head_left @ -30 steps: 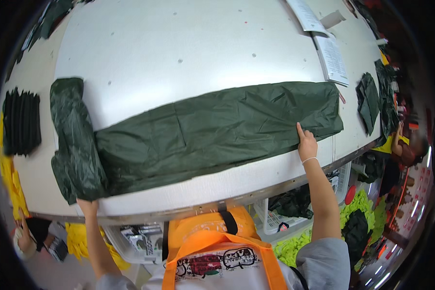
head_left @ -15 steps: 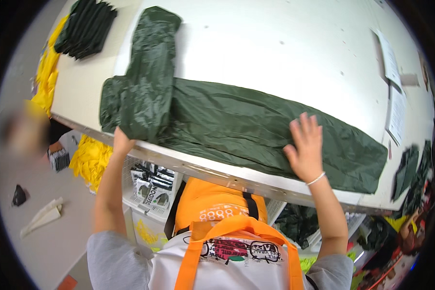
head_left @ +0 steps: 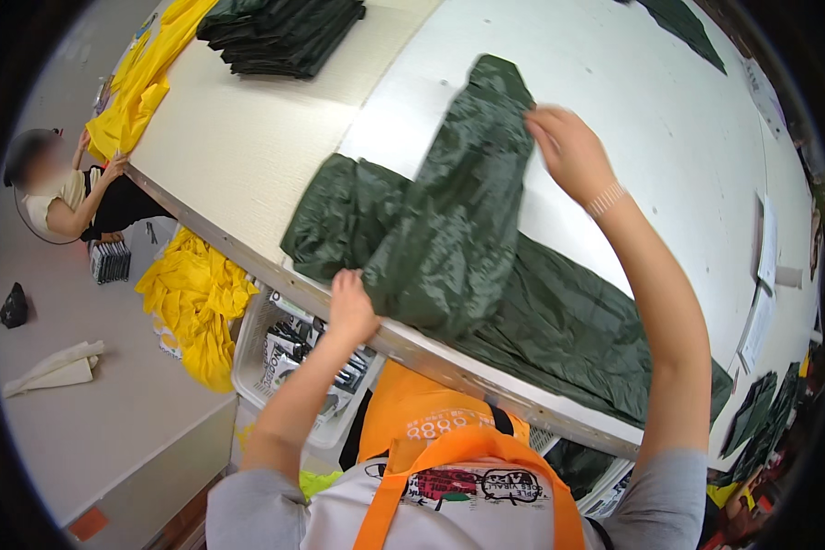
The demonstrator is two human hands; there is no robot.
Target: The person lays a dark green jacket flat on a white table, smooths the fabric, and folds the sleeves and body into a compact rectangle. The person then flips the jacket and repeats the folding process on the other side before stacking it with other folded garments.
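Observation:
A dark green, shiny waterproof garment [head_left: 577, 321] lies folded into a long strip along the near edge of the table. Its sleeve-like part [head_left: 472, 192] crosses over the strip and points away from me. My right hand [head_left: 573, 156], with a beaded bracelet on its wrist, pinches the right edge of that part near its far end. At the near edge, my left hand [head_left: 351, 307] has its fingers curled onto the fabric beside the bundled left end. Its fingertips are partly hidden in the folds.
A stack of folded dark green garments [head_left: 289, 37] stands at the far left. Yellow fabric [head_left: 147, 92] hangs over the table's left end, where another person [head_left: 73, 192] handles it. A white basket [head_left: 257, 353] with packaged items sits under the table edge. Papers [head_left: 759, 302] lie at right.
My right hand has left the strip's right part and now grips the sleeve-like part's edge. That part leans further right and spreads wider. The view has turned and shifted left.

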